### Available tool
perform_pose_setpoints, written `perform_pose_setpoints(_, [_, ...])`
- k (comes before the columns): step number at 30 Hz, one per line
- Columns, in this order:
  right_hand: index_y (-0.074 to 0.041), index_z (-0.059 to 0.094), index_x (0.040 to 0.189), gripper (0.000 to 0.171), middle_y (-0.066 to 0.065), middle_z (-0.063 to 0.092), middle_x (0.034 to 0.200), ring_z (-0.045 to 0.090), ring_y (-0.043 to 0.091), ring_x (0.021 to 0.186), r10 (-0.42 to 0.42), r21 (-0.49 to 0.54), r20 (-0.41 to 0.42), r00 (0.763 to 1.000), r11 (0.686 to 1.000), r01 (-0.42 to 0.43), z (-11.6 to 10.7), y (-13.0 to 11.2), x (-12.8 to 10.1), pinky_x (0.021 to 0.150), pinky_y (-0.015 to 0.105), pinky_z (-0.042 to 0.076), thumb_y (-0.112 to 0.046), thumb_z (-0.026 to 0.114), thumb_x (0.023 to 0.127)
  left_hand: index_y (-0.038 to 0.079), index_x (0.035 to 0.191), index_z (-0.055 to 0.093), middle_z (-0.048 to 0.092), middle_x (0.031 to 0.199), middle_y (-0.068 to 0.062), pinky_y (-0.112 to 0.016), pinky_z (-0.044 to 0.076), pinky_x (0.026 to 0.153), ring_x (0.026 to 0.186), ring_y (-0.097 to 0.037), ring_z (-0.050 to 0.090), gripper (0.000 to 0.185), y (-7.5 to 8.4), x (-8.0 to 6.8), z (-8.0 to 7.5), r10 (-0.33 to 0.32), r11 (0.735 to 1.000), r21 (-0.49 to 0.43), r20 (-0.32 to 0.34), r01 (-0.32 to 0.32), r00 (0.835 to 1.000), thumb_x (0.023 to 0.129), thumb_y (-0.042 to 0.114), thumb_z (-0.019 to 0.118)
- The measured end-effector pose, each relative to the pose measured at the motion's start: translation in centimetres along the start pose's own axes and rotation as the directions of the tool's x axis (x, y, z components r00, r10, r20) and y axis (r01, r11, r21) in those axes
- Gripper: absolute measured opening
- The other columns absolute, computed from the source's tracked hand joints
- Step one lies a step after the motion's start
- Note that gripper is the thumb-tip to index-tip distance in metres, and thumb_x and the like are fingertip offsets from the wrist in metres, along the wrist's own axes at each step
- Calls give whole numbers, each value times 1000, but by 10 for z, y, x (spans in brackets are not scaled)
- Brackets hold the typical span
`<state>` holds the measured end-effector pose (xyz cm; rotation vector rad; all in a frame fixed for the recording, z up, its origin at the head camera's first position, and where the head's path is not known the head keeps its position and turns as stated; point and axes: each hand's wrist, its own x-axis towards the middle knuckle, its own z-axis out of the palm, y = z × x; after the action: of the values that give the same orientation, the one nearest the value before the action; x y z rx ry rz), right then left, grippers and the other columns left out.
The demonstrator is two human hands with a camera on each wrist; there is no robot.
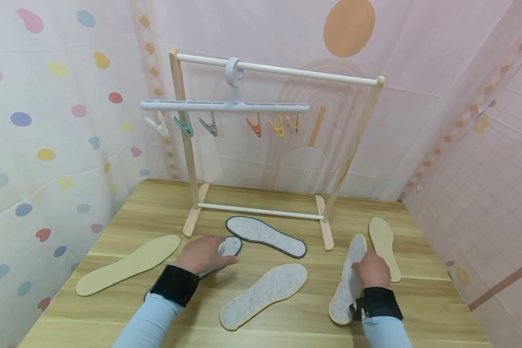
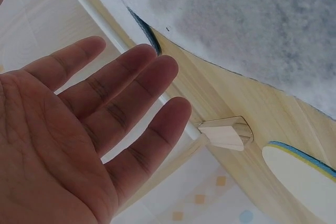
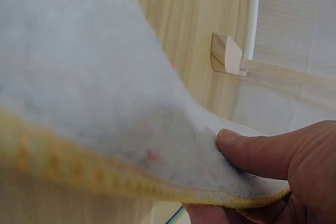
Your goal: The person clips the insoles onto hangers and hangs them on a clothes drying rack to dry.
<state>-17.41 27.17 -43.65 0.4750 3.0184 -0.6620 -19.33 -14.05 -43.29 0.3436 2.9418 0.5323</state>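
Observation:
My left hand (image 1: 203,257) hovers over a grey felt insole with a dark edge (image 1: 229,247), partly hidden beneath it. In the left wrist view, the fingers (image 2: 121,111) are extended and spread beside that insole (image 2: 241,30), with nothing between them. On the right, my right hand (image 1: 373,268) pinches a grey felt insole with a yellow edge (image 1: 347,290) by its side. The right wrist view has the thumb (image 3: 257,153) on top of this insole (image 3: 100,72) and fingers below it, the near end tilted up.
Another dark-edged insole (image 1: 265,234) and a yellow-edged one (image 1: 263,295) lie mid-table. Cream insoles lie at the left (image 1: 128,266) and right (image 1: 384,244). Behind them stands a wooden rack (image 1: 358,140) carrying a pale blue hanger (image 1: 226,106) with several coloured clips (image 1: 184,124).

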Motion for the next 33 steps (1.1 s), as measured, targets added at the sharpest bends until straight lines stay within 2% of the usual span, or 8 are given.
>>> perform_pose_setpoints(7, [15, 60, 96, 26, 19, 61, 75, 58, 31, 66, -7, 29, -9, 1000, 1000, 8, -2, -3, 0, 57, 42, 45, -10, 64, 88, 2, 132, 61, 64, 124, -20, -52, 48, 91, 115, -38, 60, 76, -1, 0, -1, 0, 1000, 3, 3, 0, 1000, 83, 59, 70])
perform_pose_setpoints(17, [16, 59, 102, 30, 19, 59, 78, 56, 31, 69, -2, 57, 19, 1000, 998, 1, -9, -11, -2, 59, 41, 44, -12, 59, 92, 2, 131, 61, 63, 125, -20, -52, 48, 91, 115, -38, 60, 77, -1, 2, -1, 8, 1000, 22, -5, -8, 1000, 82, 62, 69])
perform_pose_setpoints(25, [12, 61, 91, 26, 17, 57, 73, 55, 30, 66, -27, 78, -4, 1000, 997, 27, -16, -20, -7, 56, 39, 42, -13, 56, 93, 1, 130, 62, 63, 125, -22, -52, 48, 92, 116, -39, 59, 77, 3, 1, -4, 10, 999, 31, 6, -10, 1000, 83, 61, 69])
perform_pose_setpoints(33, [10, 61, 90, 26, 16, 57, 74, 53, 30, 67, -25, 100, -16, 1000, 995, 26, -18, -26, -9, 56, 38, 40, -16, 55, 94, 1, 130, 61, 63, 125, -22, -52, 48, 91, 115, -40, 59, 76, 1, 0, -6, 17, 999, 32, 1, -17, 1000, 83, 61, 68])
